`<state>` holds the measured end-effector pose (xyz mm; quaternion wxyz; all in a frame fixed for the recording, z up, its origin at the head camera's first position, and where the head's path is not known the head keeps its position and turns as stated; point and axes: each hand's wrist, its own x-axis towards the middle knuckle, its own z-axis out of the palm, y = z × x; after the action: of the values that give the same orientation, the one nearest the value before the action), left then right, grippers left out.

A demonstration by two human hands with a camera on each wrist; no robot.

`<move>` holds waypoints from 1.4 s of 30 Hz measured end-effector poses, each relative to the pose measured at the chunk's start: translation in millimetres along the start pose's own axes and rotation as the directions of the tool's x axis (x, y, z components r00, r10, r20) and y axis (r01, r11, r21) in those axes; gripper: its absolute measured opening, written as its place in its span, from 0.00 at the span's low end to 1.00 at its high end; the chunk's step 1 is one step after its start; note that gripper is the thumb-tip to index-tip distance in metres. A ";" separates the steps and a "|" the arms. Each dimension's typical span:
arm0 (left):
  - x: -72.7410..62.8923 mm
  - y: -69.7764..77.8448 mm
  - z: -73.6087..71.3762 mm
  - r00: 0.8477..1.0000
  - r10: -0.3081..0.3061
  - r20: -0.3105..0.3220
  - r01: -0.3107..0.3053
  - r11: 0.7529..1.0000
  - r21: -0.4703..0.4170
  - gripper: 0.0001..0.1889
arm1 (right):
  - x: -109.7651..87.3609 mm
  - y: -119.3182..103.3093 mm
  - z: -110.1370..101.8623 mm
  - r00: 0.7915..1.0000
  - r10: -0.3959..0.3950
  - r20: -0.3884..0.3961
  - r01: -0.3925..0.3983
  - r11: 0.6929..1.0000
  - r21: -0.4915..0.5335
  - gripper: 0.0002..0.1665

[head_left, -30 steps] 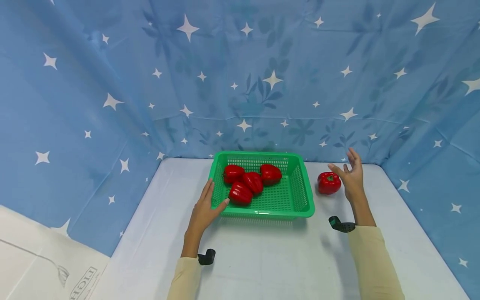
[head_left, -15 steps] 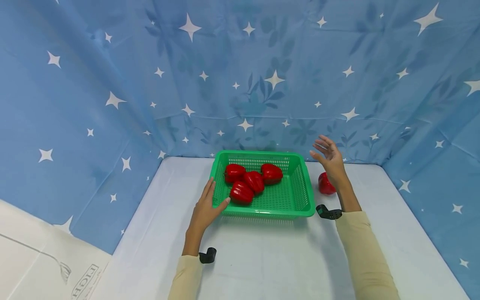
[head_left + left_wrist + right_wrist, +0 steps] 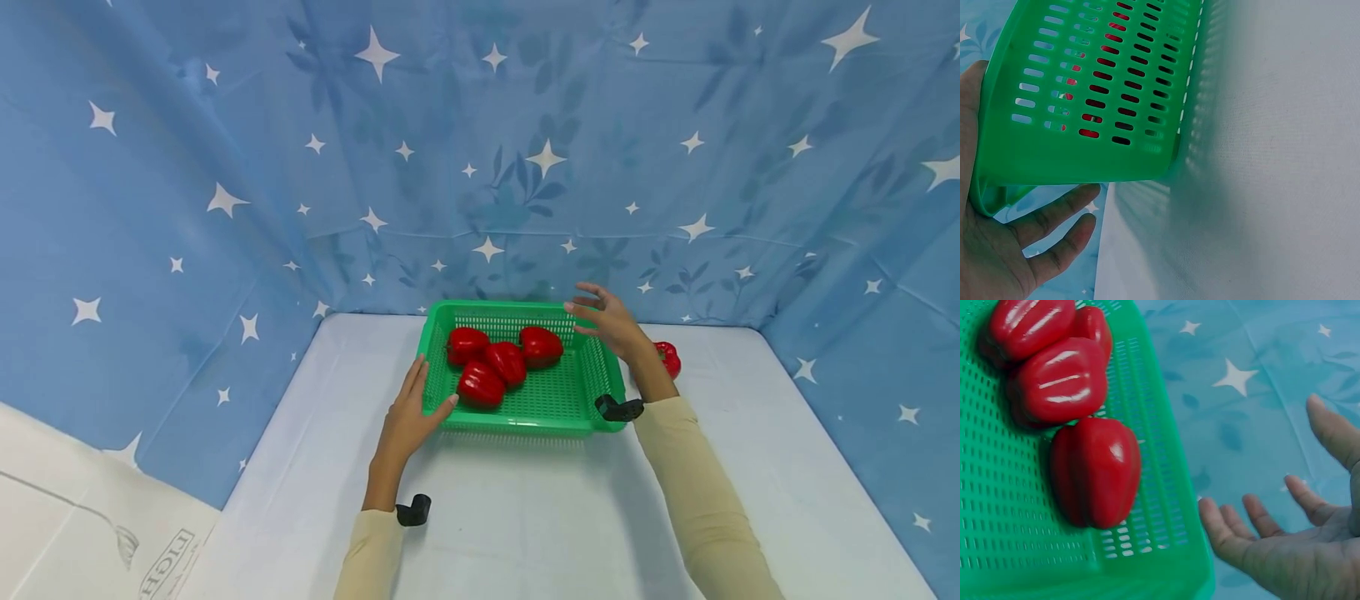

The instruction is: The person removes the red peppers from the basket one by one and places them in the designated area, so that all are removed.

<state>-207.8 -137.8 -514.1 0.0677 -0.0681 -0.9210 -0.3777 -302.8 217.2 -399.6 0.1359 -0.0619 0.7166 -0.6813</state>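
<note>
A green plastic basket [image 3: 517,423] with slotted sides stands on the white table, several red bell peppers [image 3: 481,384] grouped in its left half. At its front left corner is my left hand [image 3: 407,425], fingers straight along the side and thumb by the front rim; the left wrist view shows the basket's wall [image 3: 1085,162] between thumb and fingers. Above the basket's right end my right hand [image 3: 617,327] is spread with nothing in it. The right wrist view has a pepper [image 3: 1100,472] nearest that hand. One more bell pepper [image 3: 670,358] lies right of the basket, partly behind my right forearm.
A blue curtain [image 3: 450,200] with white stars hangs behind and on both sides of the table [image 3: 517,517]. At the lower left is a whitish printed sheet or panel [image 3: 97,517]. Each wrist carries a small black camera [image 3: 619,408].
My right hand has moved left, from beside the lone pepper to above the basket's right end, and stays spread. The left hand and the peppers in the basket have not moved.
</note>
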 end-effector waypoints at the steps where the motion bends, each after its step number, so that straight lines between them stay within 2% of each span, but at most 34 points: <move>1: 0.2 0.0 0.1 1.000 0.001 0.000 -0.001 1.000 0.000 0.48 | 3.3 1.5 1.5 1.000 0.017 0.009 -0.017 1.000 0.006 0.44; 5: 0.5 -0.3 0.6 1.000 -0.002 0.001 0.002 1.000 0.000 0.48 | 18.4 12.4 5.1 0.995 0.098 0.018 -0.098 0.995 0.013 0.45; 12: 1.6 -2.0 1.5 1.000 0.001 -0.005 -0.001 1.000 0.001 0.48 | 42.9 29.3 8.8 0.978 0.206 -0.009 -0.206 0.977 -0.051 0.47; 17: 2.0 -2.0 0.6 1.000 0.004 -0.009 -0.004 1.000 -0.004 0.48 | 52.0 36.6 12.0 0.954 0.299 -0.035 -0.301 0.949 -0.095 0.47; 24: 0.6 -2.3 1.0 1.000 0.000 -0.005 0.000 1.000 -0.013 0.48 | 52.7 48.7 16.1 0.917 0.394 -0.067 -0.399 0.911 -0.101 0.47; 29: 0.4 -2.3 0.4 1.000 0.005 -0.010 -0.005 1.000 -0.011 0.48 | 55.6 58.2 17.9 0.900 0.428 -0.085 -0.434 0.899 -0.066 0.47; 36: 0.7 -2.0 -0.7 1.000 -0.002 -0.012 0.002 1.000 -0.006 0.48 | 55.7 64.1 25.3 0.899 0.433 -0.062 -0.435 0.900 -0.026 0.49; 42: 0.4 -1.1 -1.1 1.000 -0.017 0.007 0.017 1.000 -0.004 0.48 | 54.5 63.9 32.5 0.887 0.456 -0.078 -0.454 0.890 0.036 0.49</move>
<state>-208.4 -139.3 -514.0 0.0612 -0.0615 -0.9209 -0.3800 -339.7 175.1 -470.2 0.2620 0.1375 0.7106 -0.6383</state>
